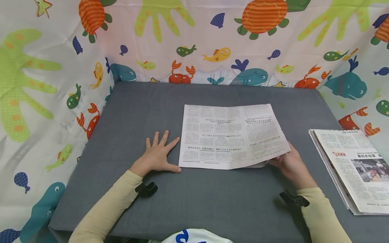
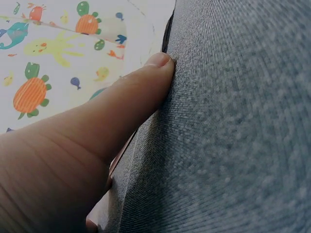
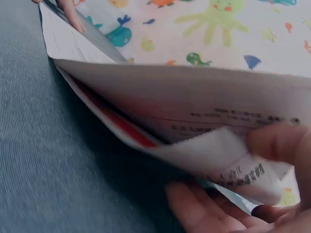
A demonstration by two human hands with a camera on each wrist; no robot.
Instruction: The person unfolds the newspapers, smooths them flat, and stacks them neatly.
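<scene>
Head view shows me the newspaper (image 1: pixel 226 136) on the grey bench (image 1: pixel 146 104); the right hand (image 1: pixel 292 164) pinches its raised near-right corner, while the left hand (image 1: pixel 158 156) rests spread just beside its left edge.

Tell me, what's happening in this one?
A person's right hand grips a newspaper near its lower right corner, holding that side up off the gray table. The left hand rests on the table with fingers spread, just beside the newspaper's left edge. A stack of newspapers lies off to the right, with neither hand on it.
</scene>
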